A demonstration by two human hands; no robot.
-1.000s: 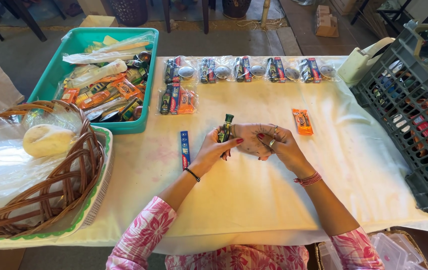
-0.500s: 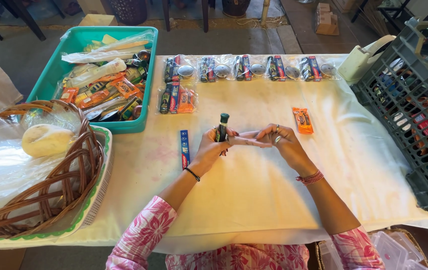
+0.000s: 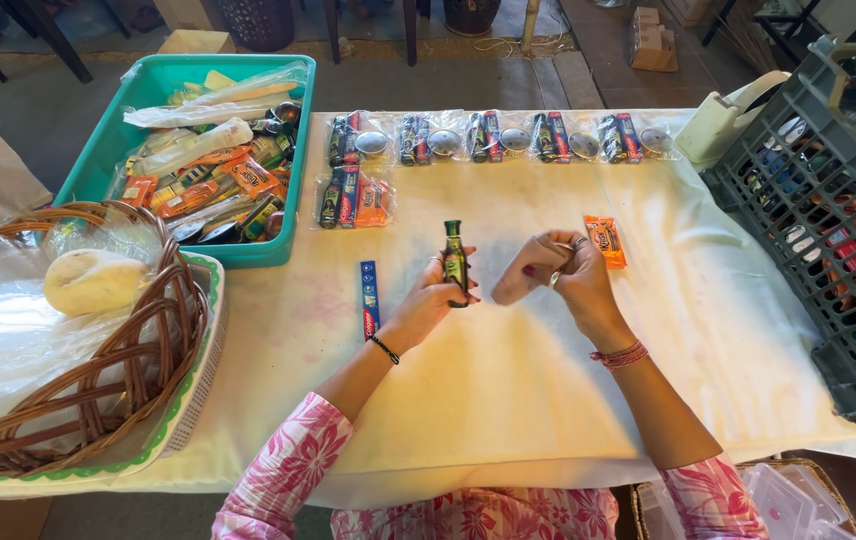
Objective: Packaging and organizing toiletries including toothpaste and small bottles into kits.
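Left hand [image 3: 428, 300] grasping small dark-green bottle [image 3: 456, 258] upright, just above desk [image 3: 508, 380] centre. Right hand [image 3: 563, 275] clenched beside it, w/ orange packet [image 3: 605, 240] just behind. Blue toothpaste tube [image 3: 369, 298] lying near left hand.

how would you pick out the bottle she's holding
On the white table, look just in front of the row of clear packets. The left hand holds a small dark green bottle upright; unlike the flat blue tube beside it, it stands unwrapped.
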